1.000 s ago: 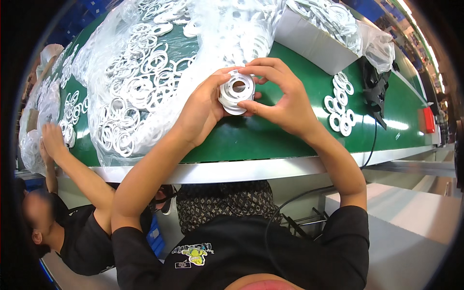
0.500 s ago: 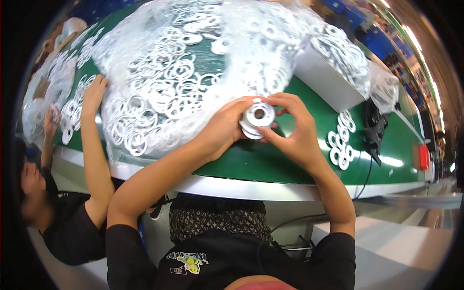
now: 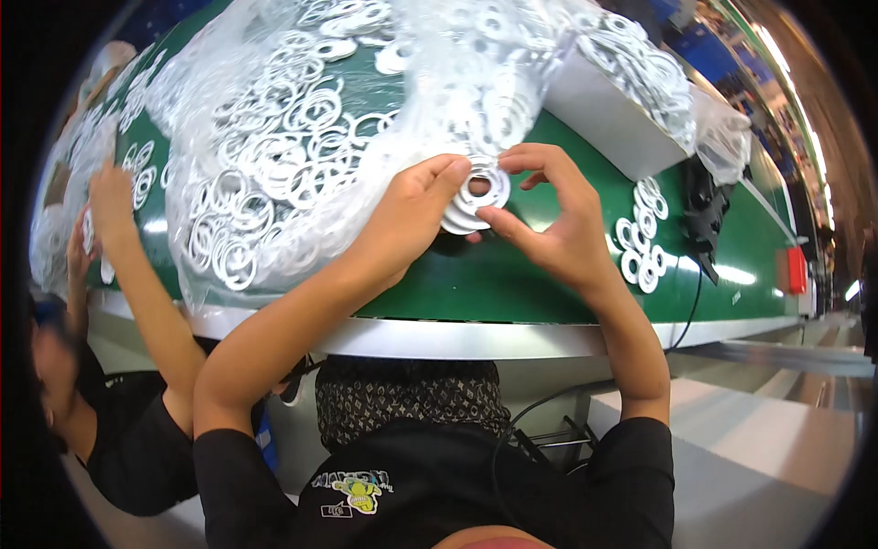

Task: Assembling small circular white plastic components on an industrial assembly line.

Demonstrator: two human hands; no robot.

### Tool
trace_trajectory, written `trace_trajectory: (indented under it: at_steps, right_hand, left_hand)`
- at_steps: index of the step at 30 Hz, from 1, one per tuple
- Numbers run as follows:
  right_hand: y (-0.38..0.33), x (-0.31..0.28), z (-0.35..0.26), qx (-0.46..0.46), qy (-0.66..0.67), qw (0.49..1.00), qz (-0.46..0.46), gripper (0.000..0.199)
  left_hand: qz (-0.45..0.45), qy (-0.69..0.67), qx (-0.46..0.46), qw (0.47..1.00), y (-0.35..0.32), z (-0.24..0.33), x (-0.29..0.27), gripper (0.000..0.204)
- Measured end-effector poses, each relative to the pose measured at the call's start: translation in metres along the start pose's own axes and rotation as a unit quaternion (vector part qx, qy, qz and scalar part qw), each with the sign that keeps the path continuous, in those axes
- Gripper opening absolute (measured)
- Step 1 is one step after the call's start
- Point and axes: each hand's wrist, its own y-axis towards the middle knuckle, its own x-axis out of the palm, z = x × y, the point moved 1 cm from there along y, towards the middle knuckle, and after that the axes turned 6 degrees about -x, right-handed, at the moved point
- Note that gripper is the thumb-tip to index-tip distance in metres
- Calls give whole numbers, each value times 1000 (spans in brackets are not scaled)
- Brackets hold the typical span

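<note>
My left hand (image 3: 416,209) grips a small stack of white ring-shaped parts above the near side of the table, thumb on top. The upper part (image 3: 498,196) is a flat disc with a round hole; another white ring (image 3: 455,222) shows below it, partly offset. My right hand (image 3: 565,220) curves around the right side of the disc, its thumb on the lower rim and its forefinger at the upper rim. The fingers beneath the stack are mostly hidden.
Loose white rings (image 3: 315,112) lie on clear plastic sheeting (image 3: 187,101) over the green table (image 3: 535,288). At right are a carton (image 3: 599,114) of white parts, several discs (image 3: 647,257), a black object (image 3: 706,220) and a red box (image 3: 797,270). A co-worker's arm (image 3: 137,265) is at left.
My hands and the stack have shifted slightly up and left in view, and my right fingers are spread a little more. The co-worker's raised hand has moved left. The whole view has shifted slightly.
</note>
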Motion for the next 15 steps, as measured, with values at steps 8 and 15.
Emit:
trace_trajectory:
  at_steps: [8, 15]
  right_hand:
    - [-7, 1, 3, 77, 113, 990, 34, 14]
    - [-13, 4, 7, 62, 84, 994, 43, 11]
  left_hand:
    - [-11, 195, 47, 980, -12, 6, 11, 39]
    - [35, 360, 103, 927, -10, 6, 14, 38]
